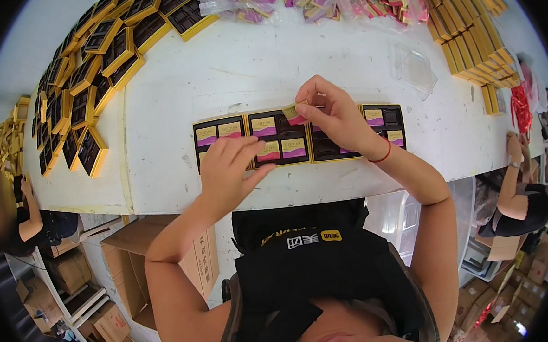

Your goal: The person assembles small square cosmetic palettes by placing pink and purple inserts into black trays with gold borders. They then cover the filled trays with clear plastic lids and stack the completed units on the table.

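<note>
A row of gold-edged boxes with dark compartment trays (pixel 293 129) lies before me on the white table. Between thumb and fingertips, my right hand (pixel 340 119) pinches a small gold-and-pink wrapped chocolate square (pixel 293 114). It is held over the second box from the left, by that box's upper right compartment. That box also holds purple-and-gold squares (pixel 294 147) and a pink-and-gold square (pixel 269 151). My left hand (pixel 223 174) hovers over the first and second boxes with fingers apart, its fingertips near the pink square. My hands partly cover the first, third and fourth boxes.
Stacked open boxes with dark trays (pixel 84 98) fill the far left. Clear bags of purple (pixel 243 1) and pink wrapped squares (pixel 386 1) lie at the back. Gold boxes (pixel 471 36) are piled far right, beside a clear plastic tray (pixel 414 69). Other people work at both sides.
</note>
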`<state>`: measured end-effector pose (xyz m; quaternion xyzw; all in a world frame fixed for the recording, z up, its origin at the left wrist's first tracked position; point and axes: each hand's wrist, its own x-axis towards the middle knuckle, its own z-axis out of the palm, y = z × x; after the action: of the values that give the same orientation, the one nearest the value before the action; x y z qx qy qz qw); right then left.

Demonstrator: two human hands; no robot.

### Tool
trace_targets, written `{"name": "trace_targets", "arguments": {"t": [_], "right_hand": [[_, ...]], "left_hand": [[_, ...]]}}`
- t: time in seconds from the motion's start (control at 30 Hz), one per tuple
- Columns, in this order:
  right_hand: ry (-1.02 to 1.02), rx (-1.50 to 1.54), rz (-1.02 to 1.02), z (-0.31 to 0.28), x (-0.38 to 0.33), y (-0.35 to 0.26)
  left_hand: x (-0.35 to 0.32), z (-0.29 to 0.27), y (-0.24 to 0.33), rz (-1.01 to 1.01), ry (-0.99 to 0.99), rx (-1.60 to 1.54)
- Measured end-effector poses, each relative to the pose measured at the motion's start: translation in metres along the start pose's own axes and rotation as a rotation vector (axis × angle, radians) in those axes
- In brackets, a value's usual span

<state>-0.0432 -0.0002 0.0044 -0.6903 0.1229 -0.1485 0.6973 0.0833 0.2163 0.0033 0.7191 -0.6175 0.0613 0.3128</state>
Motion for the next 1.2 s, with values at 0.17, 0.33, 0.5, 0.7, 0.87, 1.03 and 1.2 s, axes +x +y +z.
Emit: {"name": "trace_targets", "arguments": {"t": [0.17, 0.33, 0.5, 0.7, 0.87, 1.03, 1.2], "right_hand": [[0.022, -0.491, -0.185, 0.008, -0.006, 0.001], [-0.007, -0.838, -0.424, 0.001, 0.001, 0.01], [-0.078, -0.752, -0.342, -0.001, -0.004, 0.024], [-0.185, -1.173, -0.605, 0.0, -0.016, 0.012], [-0.154, -1.109, -0.616, -0.016, -0.014, -0.017], [0.404, -1.042, -0.575, -0.131, 0.069, -0.016], [0.682, -1.026, -0.053, -0.297, 0.122, 0.034]], "left_hand": [[-0.027, 0.011, 0.013, 0.045, -0.092, -0.016], [-0.033, 0.02, 0.011, 0.047, -0.063, 0.028], [-0.025, 0.022, 0.007, 0.078, -0.036, 0.071], [-0.024, 0.019, 0.009, 0.08, -0.096, 0.154], [-0.002, 0.004, 0.012, 0.062, -0.149, 0.001], [0.083, 0.014, 0.003, 0.278, -0.073, -0.213], [0.274, 0.133, 0.033, 0.35, -0.054, -0.321]]}}
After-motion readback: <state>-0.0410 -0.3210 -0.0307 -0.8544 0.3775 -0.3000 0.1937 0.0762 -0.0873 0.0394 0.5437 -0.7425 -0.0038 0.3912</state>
